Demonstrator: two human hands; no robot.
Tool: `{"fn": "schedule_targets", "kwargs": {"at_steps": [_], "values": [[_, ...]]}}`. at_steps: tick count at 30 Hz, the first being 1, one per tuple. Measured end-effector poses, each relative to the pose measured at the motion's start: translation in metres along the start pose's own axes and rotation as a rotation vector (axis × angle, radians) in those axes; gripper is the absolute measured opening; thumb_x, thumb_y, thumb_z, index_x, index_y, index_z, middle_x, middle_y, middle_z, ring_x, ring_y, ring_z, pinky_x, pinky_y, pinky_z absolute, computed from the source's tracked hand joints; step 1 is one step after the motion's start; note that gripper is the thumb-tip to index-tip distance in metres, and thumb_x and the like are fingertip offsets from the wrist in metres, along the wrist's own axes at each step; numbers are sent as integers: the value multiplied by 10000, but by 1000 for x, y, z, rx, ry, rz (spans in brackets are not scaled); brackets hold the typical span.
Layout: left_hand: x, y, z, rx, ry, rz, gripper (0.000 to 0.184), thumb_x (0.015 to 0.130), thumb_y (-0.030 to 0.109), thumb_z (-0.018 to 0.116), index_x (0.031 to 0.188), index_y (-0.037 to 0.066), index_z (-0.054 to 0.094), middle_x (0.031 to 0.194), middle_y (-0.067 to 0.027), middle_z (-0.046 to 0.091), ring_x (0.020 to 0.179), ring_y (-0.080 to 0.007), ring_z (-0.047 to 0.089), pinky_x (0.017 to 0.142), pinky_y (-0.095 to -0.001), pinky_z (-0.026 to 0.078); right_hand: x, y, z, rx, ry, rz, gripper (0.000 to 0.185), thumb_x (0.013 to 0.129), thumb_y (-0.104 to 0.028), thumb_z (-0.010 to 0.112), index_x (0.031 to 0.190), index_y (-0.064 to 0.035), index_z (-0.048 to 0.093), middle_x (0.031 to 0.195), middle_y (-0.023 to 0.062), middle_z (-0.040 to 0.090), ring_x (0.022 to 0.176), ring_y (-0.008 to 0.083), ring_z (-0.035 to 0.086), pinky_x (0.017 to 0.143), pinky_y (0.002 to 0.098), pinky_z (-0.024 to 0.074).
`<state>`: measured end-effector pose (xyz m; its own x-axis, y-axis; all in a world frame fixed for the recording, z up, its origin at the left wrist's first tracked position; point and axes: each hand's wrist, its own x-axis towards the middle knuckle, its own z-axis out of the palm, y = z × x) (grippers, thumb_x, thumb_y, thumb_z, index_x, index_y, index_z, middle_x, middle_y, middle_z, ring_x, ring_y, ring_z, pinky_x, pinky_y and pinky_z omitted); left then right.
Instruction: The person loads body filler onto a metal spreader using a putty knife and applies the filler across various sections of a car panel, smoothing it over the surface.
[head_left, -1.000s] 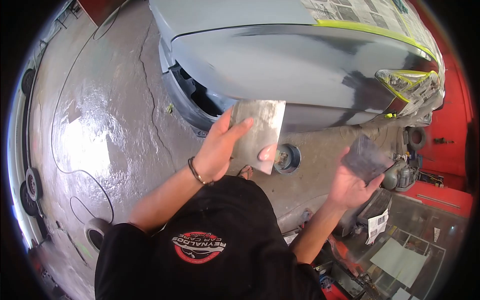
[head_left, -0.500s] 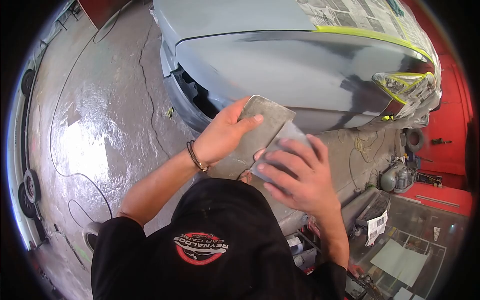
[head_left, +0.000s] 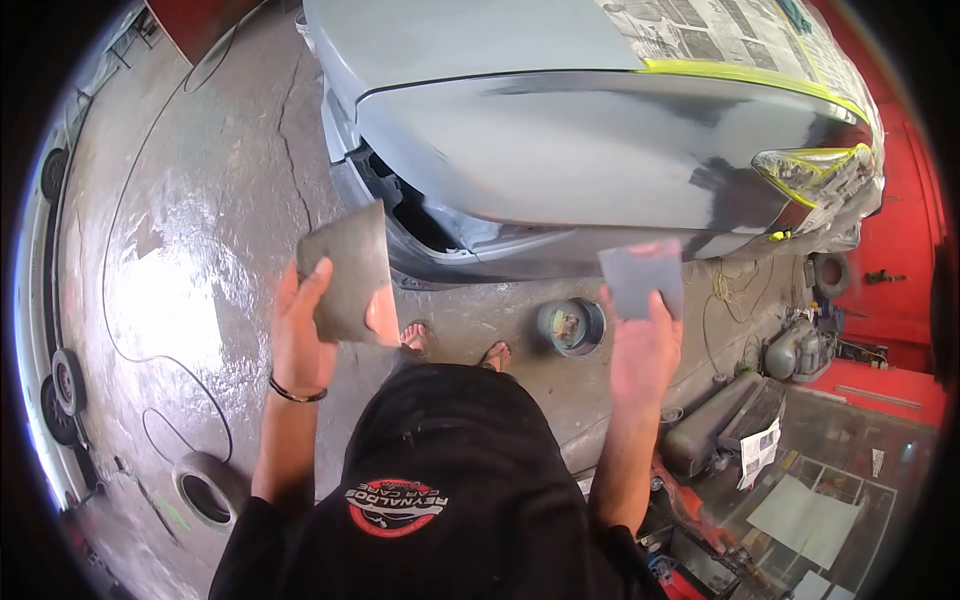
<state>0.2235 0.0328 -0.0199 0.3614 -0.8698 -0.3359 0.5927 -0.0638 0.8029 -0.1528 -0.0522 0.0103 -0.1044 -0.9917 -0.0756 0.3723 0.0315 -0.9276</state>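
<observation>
Left hand [head_left: 305, 330]: fingers clamped on metal plate [head_left: 345, 262], tilted, pink paste [head_left: 380, 311] near one lower corner. Right hand [head_left: 645, 350]: fingers clamped on grey scraper [head_left: 637, 284], pink smear [head_left: 655, 248] along top edge; well apart from plate. Bucket [head_left: 595, 327] on floor below. Farther: grey car [head_left: 560, 140], newspaper [head_left: 690, 32] on it.

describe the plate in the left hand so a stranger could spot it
Find the gray car at the top. Near its left end, the left hand holds a flat plate. Unlike the sheet in the right hand, it is larger, with a pink blob by its lower right edge.
</observation>
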Motion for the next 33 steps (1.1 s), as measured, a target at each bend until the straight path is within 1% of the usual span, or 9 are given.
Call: {"fn": "schedule_targets", "kwargs": {"at_steps": [5,8,9,13,20,24,28,29,33], "values": [[-7,-30,2,22,-58,-46,399,1163,148,619,1542,22,609,1419,-61,723,1286,-162,684,1115,-346,538,48,7,59,-1539,-190,-1072,469,1053,-40,668,1477,-226,743,1509,-22,672,1393,251,629,1234,562,378],[-13,-32,10,27,-79,-33,398,1167,143,611,1547,25,610,1426,-62,724,1302,-165,682,1119,-355,538,69,19,82,-1634,-144,-1101,534,992,-47,707,1439,-334,764,1463,-99,679,1374,227,606,1233,585,326],[-15,-30,12,24,-75,-25,396,1169,143,609,1547,25,611,1426,-60,724,1303,-165,682,1120,-356,538,76,22,87,-1638,-142,-1105,523,1001,-58,713,1438,-342,758,1450,-106,675,1398,222,584,1227,636,329],[-13,-32,3,32,-50,-4,394,1173,145,604,1551,33,610,1428,-50,725,1306,-165,681,1121,-355,535,93,37,100,-1663,-100,-1116,480,1018,-94,722,1435,-332,747,1458,-105,661,1397,225,581,1221,670,338],[-12,-26,-1,57,-26,-19,382,1176,165,615,1534,30,614,1423,-56,716,1296,-157,674,1122,-340,525,74,69,69,-1585,-133,-1137,477,977,-107,748,1420,-282,774,1444,-50,688,1372,249,602,1107,484,422],[-10,-24,1,58,-7,3,390,1173,161,612,1538,23,613,1426,-67,719,1301,-168,679,1116,-349,535,37,66,40,-1594,-182,-1039,525,945,-55,731,1423,-269,765,1456,-32,683,1387,266,596,1133,483,417],[-3,-24,9,65,-11,10,395,1170,160,621,1539,19,611,1420,-65,720,1294,-166,681,1115,-350,538,50,31,68,-1601,-141,-965,583,924,0,706,1449,-253,735,1491,10,655,1413,285,578,1156,491,407],[-2,-23,11,82,-40,13,395,1171,159,620,1541,19,610,1420,-64,720,1292,-166,682,1114,-348,539,61,27,78,-1557,-133,-986,609,921,24,691,1460,-257,720,1522,35,621,1424,306,565,1166,503,399],[0,-20,19,89,-118,20,422,1172,147,618,1571,15,589,1433,-54,716,1302,-149,672,1131,-337,527,91,32,99,-1506,-106,-1073,620,919,32,695,1445,-294,731,1497,34,608,1404,353,564,1174,511,407]]}}
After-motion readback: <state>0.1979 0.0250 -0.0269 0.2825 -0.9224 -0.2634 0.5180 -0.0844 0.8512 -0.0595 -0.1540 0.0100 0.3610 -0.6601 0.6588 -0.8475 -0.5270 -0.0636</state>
